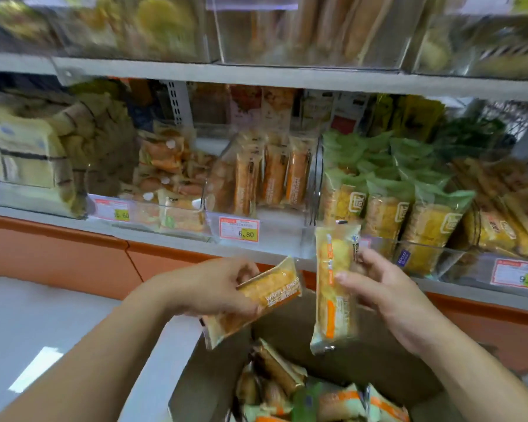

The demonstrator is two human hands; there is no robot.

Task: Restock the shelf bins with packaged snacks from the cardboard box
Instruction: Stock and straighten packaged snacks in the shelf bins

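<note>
From the head view, both hands are up before the shelf, each with a packet. The left hand (214,287) has fingers and thumb clamped on a waffle bread packet (256,303), tilted, just above the cardboard box (378,363). The right hand (387,296) pinches a second packet (336,300) upright, thumb across its front, fingers behind. Neither packet is in a bin yet. The clear bin (281,229) beside the 6.80 price tag (240,229) shows a row of like packets standing at the back, with room in front, so that looks like the target. Down in the box, a heap of packets (287,388) waits. My read: midway at best, with plenty left to shelve.
</note>
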